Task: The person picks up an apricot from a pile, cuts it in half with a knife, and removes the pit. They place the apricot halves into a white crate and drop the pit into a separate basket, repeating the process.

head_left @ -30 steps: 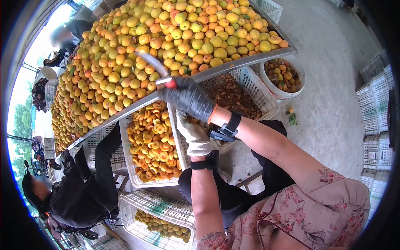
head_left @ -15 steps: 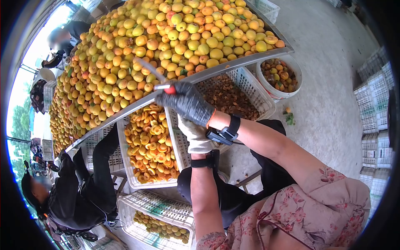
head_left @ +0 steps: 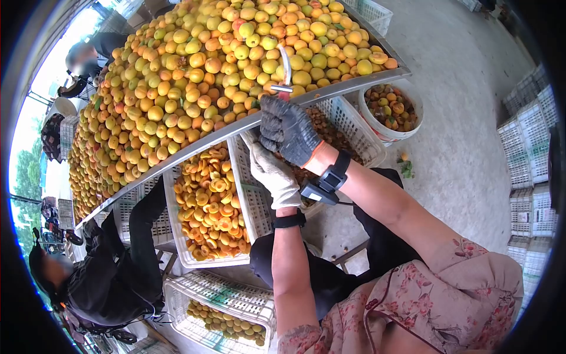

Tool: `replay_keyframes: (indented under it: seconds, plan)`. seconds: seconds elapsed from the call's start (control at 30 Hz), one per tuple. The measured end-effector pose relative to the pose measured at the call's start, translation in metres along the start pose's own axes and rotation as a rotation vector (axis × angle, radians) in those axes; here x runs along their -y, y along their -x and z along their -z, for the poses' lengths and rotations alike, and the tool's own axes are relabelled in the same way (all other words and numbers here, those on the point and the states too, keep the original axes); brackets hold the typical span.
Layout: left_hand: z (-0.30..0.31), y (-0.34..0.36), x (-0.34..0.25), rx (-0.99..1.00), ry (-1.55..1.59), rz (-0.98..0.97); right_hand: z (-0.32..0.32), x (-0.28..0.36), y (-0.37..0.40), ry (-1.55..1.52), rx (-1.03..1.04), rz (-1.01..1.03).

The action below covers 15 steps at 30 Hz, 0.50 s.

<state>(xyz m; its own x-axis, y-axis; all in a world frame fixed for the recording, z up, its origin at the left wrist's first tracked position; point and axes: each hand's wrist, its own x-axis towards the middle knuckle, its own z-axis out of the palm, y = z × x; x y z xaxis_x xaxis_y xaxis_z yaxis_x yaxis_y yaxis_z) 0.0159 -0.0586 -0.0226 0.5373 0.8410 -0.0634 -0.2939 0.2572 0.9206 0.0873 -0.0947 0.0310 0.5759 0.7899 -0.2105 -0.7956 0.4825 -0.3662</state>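
Observation:
My right hand [head_left: 290, 133], in a dark grey glove, is closed around the red handle of a curved knife [head_left: 287, 66]. Its blade points up over the heap of whole apricots [head_left: 194, 76]. Just below and partly behind it, my left hand [head_left: 274, 177] wears a white glove. Its fingers are curled near the metal table edge [head_left: 236, 128], and what they hold, if anything, is hidden. Beneath my hands stands a crate of brown pits [head_left: 327, 133]. Left of it, another crate holds halved apricots [head_left: 215, 203].
A white bucket of apricots [head_left: 389, 112] stands at the right of the table. A crate of small yellowish fruit [head_left: 227, 321] sits on the floor at lower left. A person in black [head_left: 112, 283] sits at the left. Stacked crates [head_left: 525, 147] line the right side.
My right hand has swung the knife from pointing left to pointing up, moving slightly right. My left hand, mostly covered by the right one before, now shows more, slightly lower.

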Motion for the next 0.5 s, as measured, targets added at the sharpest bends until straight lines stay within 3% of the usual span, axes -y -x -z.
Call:
replay_keyframes:
  seconds: [0.13, 0.2, 0.23, 0.33, 0.37, 0.4, 0.47, 0.5]
  plan:
    - [0.001, -0.003, 0.016, 0.083, -0.134, -0.098, 0.02, 0.011, -0.008, -0.079, 0.099, 0.054]
    - [0.004, -0.013, 0.04, -0.026, -0.608, -0.785, 0.014, 0.016, -0.002, -0.083, -0.014, 0.051]
    - [0.006, -0.016, 0.037, 0.017, -0.097, 0.009, 0.012, 0.019, -0.001, -0.081, -0.043, 0.069]
    - [-0.009, -0.005, 0.007, 0.126, -0.207, 0.067, 0.026, 0.035, -0.008, -0.096, 0.031, 0.102]
    - [-0.004, -0.008, 0.0, 0.175, -0.524, -0.017, 0.032, 0.047, -0.006, 0.047, 0.152, 0.104]
    - [0.004, -0.003, -0.009, 0.177, -0.905, -0.177, 0.034, 0.057, -0.01, 0.484, -0.103, 0.213]
    - [0.009, 0.001, -0.045, 0.074, -1.176, -0.273, 0.056, 0.057, -0.036, 1.295, -0.275, 0.732]
    - [0.016, -0.001, -0.064, -0.008, -1.171, -0.232, 0.054, 0.064, -0.031, 1.258, -0.312, 0.661]
